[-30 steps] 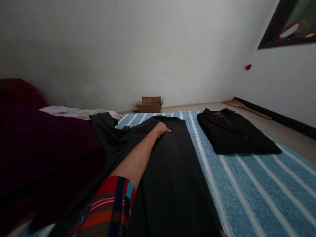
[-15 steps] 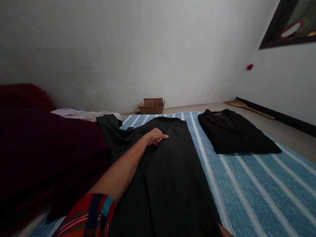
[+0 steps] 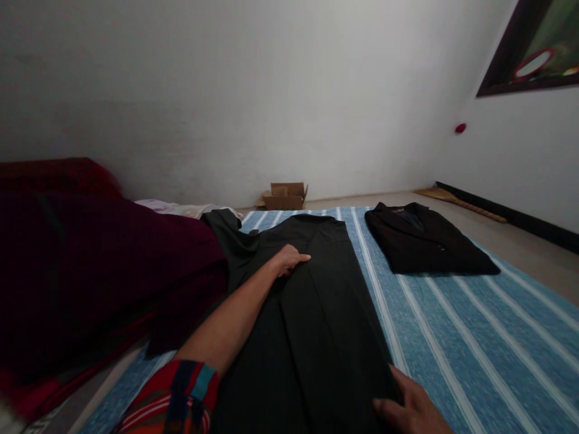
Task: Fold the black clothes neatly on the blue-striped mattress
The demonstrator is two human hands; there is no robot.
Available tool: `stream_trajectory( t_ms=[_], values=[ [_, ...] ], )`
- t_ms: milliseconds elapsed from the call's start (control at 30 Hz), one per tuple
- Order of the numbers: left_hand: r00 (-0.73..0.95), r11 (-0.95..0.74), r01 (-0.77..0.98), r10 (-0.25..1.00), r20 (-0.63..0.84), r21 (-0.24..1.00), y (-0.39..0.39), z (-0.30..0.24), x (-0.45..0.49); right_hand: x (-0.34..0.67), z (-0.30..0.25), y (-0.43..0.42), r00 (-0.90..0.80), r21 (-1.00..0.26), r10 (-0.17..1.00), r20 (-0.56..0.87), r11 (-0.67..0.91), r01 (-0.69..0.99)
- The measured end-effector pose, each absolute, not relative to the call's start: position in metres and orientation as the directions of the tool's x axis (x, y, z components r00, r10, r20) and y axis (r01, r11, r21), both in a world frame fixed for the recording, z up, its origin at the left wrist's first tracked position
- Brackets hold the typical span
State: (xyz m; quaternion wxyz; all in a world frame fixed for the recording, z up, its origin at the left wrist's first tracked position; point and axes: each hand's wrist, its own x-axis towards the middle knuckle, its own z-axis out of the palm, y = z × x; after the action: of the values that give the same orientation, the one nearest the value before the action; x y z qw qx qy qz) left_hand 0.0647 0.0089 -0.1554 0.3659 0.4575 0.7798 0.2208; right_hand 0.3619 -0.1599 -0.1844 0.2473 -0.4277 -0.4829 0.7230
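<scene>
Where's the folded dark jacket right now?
Head view, right side: the folded dark jacket lies on the blue striped cloth, just right of the dark grey collared garment under the left hand.

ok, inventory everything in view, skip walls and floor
Unfolded garment: 1, charcoal, centre
Folded garment: 1, blackish, right
Striped sheet: 1, blue and white, beneath
Cloth heap: 1, purple and red, left
Pale cloth: count unclear, whitish, behind heap
Cardboard box: 1, brown, back
Window: 1, dark-framed, upper right
Oval: 1, red rim, in window
Round object: 1, red, right wall
Rope-like item: 1, tan, far right
Sleeve: 1, multicoloured, left arm
Left hand, right hand: 2, bare, on unfolded garment
</scene>
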Motion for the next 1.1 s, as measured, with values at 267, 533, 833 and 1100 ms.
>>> stream_trajectory(
  t_ms=[267,533,833,1100],
  values=[
    [-0.265,0.446,0.628,0.893,-0.364,0.638,-0.029,-0.158,0.064,0.36,-0.173,-0.173,-0.509,-0.856,0.746,-0.429,-0.517,-0.036],
    [-0.37,0.358,0.825,0.927,-0.059,0.438,-0.035,-0.169,0.081,0.364,-0.172,-0.182,-0.458,-0.826,0.766,-0.451,-0.552,-0.112],
    [-0.064,0.032,0.984,0.981,0.181,0.174,-0.103,-0.164,0.15,0.375,-0.166,-0.194,-0.291,-0.904,0.856,-0.427,-0.409,0.125],
    [0.111,-0.121,0.985,0.99,0.091,0.119,-0.14,-0.199,0.174,0.377,-0.171,-0.204,-0.355,-0.887,0.815,-0.458,-0.447,0.117]
  ],
)
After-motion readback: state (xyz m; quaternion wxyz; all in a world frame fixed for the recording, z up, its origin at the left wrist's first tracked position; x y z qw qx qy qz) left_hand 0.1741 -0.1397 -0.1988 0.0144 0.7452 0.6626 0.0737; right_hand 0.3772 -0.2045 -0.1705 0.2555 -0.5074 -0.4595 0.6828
